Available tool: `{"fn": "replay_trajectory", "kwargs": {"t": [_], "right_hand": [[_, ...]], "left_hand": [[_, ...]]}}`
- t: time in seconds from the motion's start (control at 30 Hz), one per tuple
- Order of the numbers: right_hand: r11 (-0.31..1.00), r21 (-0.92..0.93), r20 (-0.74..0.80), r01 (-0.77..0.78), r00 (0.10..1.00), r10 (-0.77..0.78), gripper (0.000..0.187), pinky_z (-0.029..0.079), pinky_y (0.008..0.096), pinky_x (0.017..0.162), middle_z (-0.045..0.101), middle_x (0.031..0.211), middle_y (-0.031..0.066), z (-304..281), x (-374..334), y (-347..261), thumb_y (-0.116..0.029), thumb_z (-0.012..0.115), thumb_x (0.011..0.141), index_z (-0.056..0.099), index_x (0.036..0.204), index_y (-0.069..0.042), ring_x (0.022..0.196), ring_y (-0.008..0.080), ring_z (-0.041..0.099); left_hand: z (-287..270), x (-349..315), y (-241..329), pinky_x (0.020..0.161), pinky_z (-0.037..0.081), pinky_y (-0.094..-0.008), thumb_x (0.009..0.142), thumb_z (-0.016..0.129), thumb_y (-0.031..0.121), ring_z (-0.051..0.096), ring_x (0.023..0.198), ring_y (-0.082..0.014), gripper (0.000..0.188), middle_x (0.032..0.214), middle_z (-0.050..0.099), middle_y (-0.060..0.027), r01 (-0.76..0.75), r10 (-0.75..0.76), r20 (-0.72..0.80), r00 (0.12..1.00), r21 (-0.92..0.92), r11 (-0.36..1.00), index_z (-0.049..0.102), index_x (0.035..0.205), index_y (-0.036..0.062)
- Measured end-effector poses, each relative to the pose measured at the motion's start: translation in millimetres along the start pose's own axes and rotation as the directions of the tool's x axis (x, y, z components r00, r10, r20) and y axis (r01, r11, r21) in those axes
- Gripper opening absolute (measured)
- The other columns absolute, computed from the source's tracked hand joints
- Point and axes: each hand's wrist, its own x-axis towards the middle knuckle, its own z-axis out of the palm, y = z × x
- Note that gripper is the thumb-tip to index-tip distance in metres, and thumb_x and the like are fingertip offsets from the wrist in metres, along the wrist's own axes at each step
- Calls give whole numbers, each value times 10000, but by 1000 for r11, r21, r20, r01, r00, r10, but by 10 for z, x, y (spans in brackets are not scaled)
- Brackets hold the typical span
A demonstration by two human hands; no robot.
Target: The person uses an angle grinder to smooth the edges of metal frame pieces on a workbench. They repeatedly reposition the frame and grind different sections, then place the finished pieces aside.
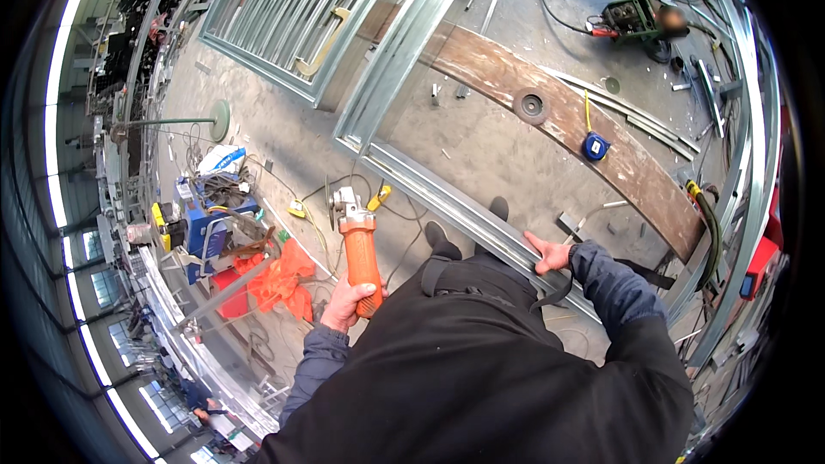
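My left hand is wrapped round the lower body of an orange angle grinder. The grinder stands upright in my grip, with its metal head and disc at the upper end. My right hand lies against a galvanized steel rail that crosses in front of my legs. Its thumb is stretched out, and no tool shows in it. Towards the upper left the rail meets a wider steel profile of the frame.
A rusty curved plank bears a grinding disc and a blue tape measure. A green machine with cables stands at far right. Orange cloth and a blue box lie left; cables cross the floor near my feet.
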Motion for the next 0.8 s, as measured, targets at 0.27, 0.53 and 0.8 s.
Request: {"fn": "replay_trajectory", "kwargs": {"t": [0.27,0.53,0.8], "right_hand": [[920,64,-498,-386,787,365,990,500,407,943,755,1031,157,57,264,1381,-852,258,996,792,1025,-19,981,285,672],[859,-172,-350,-481,846,403,1096,423,483,1127,649,1269,403,101,223,519,-846,202,993,673,1277,102,1348,472,572],[855,-201,-412,-478,833,369,1016,490,534,1006,703,1117,379,73,231,690,-807,270,1017,727,1122,94,1223,481,648]], "left_hand": [[-87,29,-9,824,643,-420,851,801,152,752,903,-262,529,1063,702,-140,19,-20,-5,1000,-103,994,538,1290,17],[33,-19,-218,853,656,-441,887,777,150,759,918,-264,504,1071,697,-143,-31,9,-89,996,-248,968,528,1305,19],[157,6,-285,831,650,-403,891,779,186,755,907,-247,508,1067,702,-125,-28,-9,-133,991,-271,962,526,1304,35]]}}
